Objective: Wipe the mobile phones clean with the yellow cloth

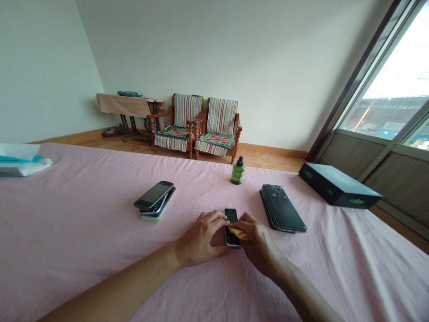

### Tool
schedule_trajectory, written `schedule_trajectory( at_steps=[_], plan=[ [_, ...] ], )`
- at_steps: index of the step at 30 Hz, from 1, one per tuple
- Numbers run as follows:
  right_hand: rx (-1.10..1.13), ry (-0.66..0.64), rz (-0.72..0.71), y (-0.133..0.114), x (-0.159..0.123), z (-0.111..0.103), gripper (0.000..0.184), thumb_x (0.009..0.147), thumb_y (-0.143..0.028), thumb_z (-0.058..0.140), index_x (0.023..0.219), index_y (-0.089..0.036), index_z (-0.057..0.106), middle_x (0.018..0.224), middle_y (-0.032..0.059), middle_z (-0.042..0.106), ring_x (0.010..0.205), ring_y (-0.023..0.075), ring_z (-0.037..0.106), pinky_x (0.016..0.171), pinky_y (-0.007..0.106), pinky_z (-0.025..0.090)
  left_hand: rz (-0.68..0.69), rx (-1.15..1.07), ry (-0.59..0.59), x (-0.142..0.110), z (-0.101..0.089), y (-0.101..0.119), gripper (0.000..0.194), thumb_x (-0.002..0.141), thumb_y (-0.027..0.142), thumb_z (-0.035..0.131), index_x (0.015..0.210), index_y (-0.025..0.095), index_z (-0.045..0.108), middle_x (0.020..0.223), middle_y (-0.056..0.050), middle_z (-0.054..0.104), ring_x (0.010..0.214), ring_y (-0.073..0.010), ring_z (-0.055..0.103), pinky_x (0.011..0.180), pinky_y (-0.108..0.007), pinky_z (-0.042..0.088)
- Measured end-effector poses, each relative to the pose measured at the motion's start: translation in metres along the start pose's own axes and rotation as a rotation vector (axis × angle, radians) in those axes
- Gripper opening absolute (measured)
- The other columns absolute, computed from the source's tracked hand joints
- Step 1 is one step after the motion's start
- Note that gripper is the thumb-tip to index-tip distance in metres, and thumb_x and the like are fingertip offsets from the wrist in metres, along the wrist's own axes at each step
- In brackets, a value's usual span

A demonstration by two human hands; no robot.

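Note:
A small keypad mobile phone (pixel 231 215) lies face up on the pink cloth. My left hand (pixel 202 239) grips it from the left, fingertips by the screen and thumb near the bottom edge. Pinched in my right hand (pixel 259 241) is a folded yellow cloth (pixel 238 233), pressed onto the phone's keys. Part of the keypad is hidden by that hand and the cloth. To the left sits a stack of phones (pixel 156 197), the top one tilted. On the right is a pile of larger smartphones (pixel 284 208) with whitish spots on the upper screen.
A green spray bottle (pixel 237 172) with a black top stands beyond my hands. A black box (pixel 338 184) rests at the far right, and a pack of tissues (pixel 22 163) at the far left. Two wooden chairs (pixel 217 127) stand past the pink surface's far edge.

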State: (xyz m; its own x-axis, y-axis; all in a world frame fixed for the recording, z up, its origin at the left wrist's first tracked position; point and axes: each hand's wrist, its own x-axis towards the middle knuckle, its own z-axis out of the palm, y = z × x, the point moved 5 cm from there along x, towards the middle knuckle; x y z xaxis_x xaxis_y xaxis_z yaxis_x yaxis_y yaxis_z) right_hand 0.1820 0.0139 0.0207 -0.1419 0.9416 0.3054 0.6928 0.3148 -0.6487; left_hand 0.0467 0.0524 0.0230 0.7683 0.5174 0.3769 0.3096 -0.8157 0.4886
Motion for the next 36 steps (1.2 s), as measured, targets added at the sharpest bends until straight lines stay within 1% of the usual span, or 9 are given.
schedule_trajectory(
  at_steps=[5,12,14,17,20,23,26,32,36],
  plan=[
    [-0.064,0.025,0.056,0.005,0.0,-0.005,0.028,0.073,0.004,0.048,0.072,-0.016,0.067,0.073,0.0009,0.054,0.064,0.011,0.053,0.059,0.022,0.034,0.007,0.002,0.012,-0.001,0.001,-0.001,0.051,0.069,0.022,0.08,0.113,0.019,0.055,0.116,-0.007,0.056,0.109,-0.0244,0.053,0.094,-0.037,0.042],
    [-0.028,0.022,0.055,0.002,0.002,-0.001,0.026,0.075,0.0,0.048,0.073,-0.017,0.068,0.074,0.0009,0.056,0.063,0.0106,0.054,0.057,0.022,0.033,0.002,0.003,0.002,-0.001,0.002,-0.002,0.05,0.07,0.024,0.079,0.114,0.019,0.055,0.117,-0.007,0.056,0.109,-0.0245,0.053,0.095,-0.038,0.042],
    [-0.021,0.017,0.057,0.003,0.003,-0.002,0.027,0.073,0.001,0.048,0.074,-0.017,0.068,0.075,0.001,0.056,0.065,0.0108,0.055,0.058,0.022,0.034,-0.009,0.002,-0.006,-0.001,0.002,-0.002,0.05,0.07,0.023,0.079,0.114,0.019,0.054,0.116,-0.007,0.057,0.109,-0.0244,0.053,0.096,-0.038,0.042],
    [-0.045,0.028,0.084,0.007,0.004,-0.005,0.028,0.069,0.002,0.049,0.074,-0.017,0.069,0.073,0.0007,0.056,0.064,0.0111,0.054,0.059,0.022,0.034,-0.024,-0.023,0.017,0.0,0.0,-0.002,0.058,0.07,0.023,0.078,0.12,0.02,0.049,0.12,-0.007,0.055,0.113,-0.0243,0.051,0.098,-0.039,0.041],
    [-0.059,0.036,0.098,0.008,0.005,-0.007,0.028,0.069,0.002,0.049,0.073,-0.017,0.069,0.072,0.0005,0.056,0.063,0.0112,0.053,0.059,0.022,0.034,-0.061,-0.041,0.066,0.0,-0.002,-0.006,0.071,0.067,0.029,0.08,0.128,0.021,0.043,0.128,-0.009,0.05,0.12,-0.0261,0.047,0.102,-0.041,0.038],
    [-0.03,0.028,0.081,0.006,0.005,-0.005,0.031,0.067,0.003,0.047,0.075,-0.018,0.069,0.074,0.0005,0.056,0.065,0.0109,0.054,0.059,0.022,0.034,-0.092,-0.03,0.061,0.001,0.0,-0.011,0.071,0.064,0.036,0.082,0.125,0.022,0.047,0.127,-0.01,0.052,0.119,-0.0285,0.048,0.102,-0.044,0.038],
    [-0.013,0.015,0.063,0.005,0.005,-0.003,0.034,0.066,0.004,0.046,0.076,-0.018,0.069,0.076,0.0006,0.056,0.067,0.0109,0.054,0.06,0.021,0.034,-0.095,-0.018,0.047,0.0,0.001,-0.013,0.067,0.064,0.035,0.082,0.122,0.021,0.052,0.126,-0.009,0.053,0.117,-0.0287,0.049,0.101,-0.044,0.038],
    [-0.03,0.022,0.083,0.007,0.006,-0.006,0.031,0.066,0.003,0.047,0.073,-0.017,0.069,0.074,0.0005,0.056,0.065,0.0109,0.054,0.06,0.022,0.034,-0.095,-0.007,0.039,0.0,0.001,-0.012,0.069,0.065,0.042,0.081,0.125,0.022,0.051,0.127,-0.01,0.054,0.118,-0.0292,0.049,0.101,-0.044,0.038],
    [0.002,0.013,0.051,0.003,0.007,-0.003,0.033,0.066,0.004,0.045,0.074,-0.018,0.068,0.077,0.0005,0.056,0.067,0.0103,0.055,0.06,0.021,0.035,-0.091,-0.002,0.038,0.0,0.001,-0.012,0.066,0.065,0.037,0.081,0.122,0.022,0.053,0.126,-0.009,0.054,0.117,-0.0286,0.05,0.1,-0.042,0.039]
  ],
)
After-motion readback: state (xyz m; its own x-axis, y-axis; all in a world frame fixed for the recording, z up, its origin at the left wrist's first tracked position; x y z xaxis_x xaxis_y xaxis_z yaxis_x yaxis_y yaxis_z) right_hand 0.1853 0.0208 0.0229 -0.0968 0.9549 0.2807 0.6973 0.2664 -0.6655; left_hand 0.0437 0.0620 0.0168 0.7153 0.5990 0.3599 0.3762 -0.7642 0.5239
